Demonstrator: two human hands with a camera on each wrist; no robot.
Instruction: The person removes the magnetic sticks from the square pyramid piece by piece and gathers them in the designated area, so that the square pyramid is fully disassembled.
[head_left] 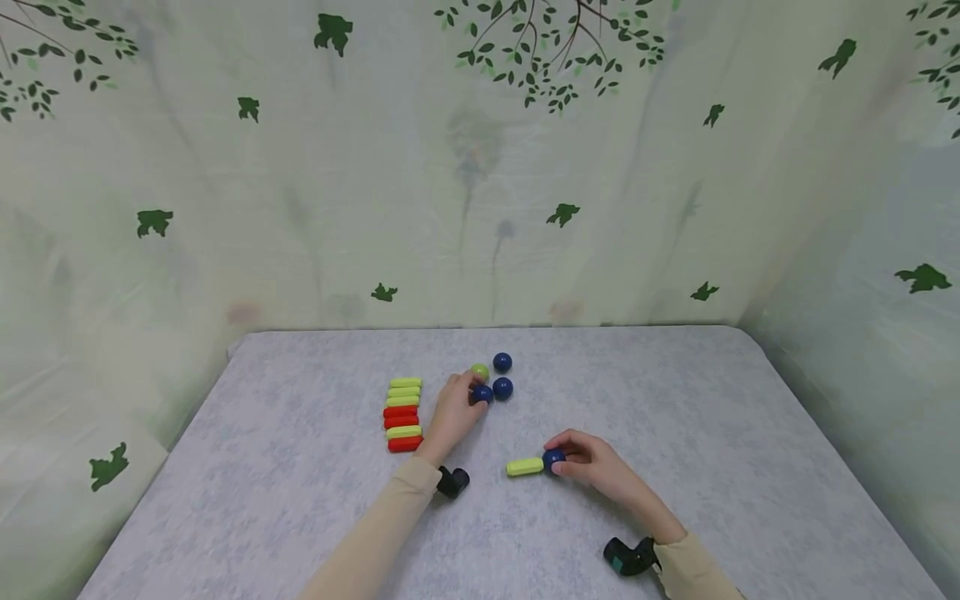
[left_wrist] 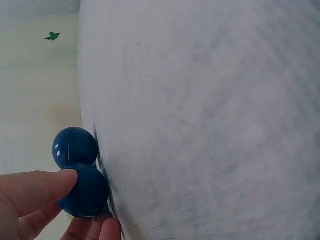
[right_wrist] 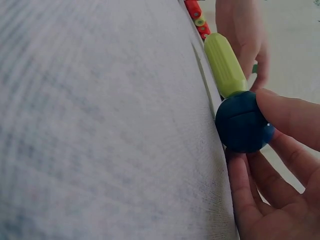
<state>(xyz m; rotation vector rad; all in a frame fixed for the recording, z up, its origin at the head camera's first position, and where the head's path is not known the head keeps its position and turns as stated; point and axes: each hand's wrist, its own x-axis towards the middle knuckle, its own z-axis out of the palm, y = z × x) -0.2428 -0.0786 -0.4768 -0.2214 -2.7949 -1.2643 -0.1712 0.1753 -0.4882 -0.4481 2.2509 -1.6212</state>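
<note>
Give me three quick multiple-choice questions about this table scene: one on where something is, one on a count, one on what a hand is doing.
1. Where does the row of red and green sticks lie?
A. Just left of the left hand
B. At the table's far right corner
C. Under the right hand

2. How many blue balls show in the head view?
A. Two
B. Four
C. Seven

3. What is the right hand doing?
A. Lying flat and holding nothing
B. Holding a blue ball against the end of a green stick
C. Gripping a red stick

Answers:
1 A: the row sits close beside the left hand.
2 B: three by the left hand, one at the right.
3 B: its fingers curl round the blue ball, which touches the green stick.
</note>
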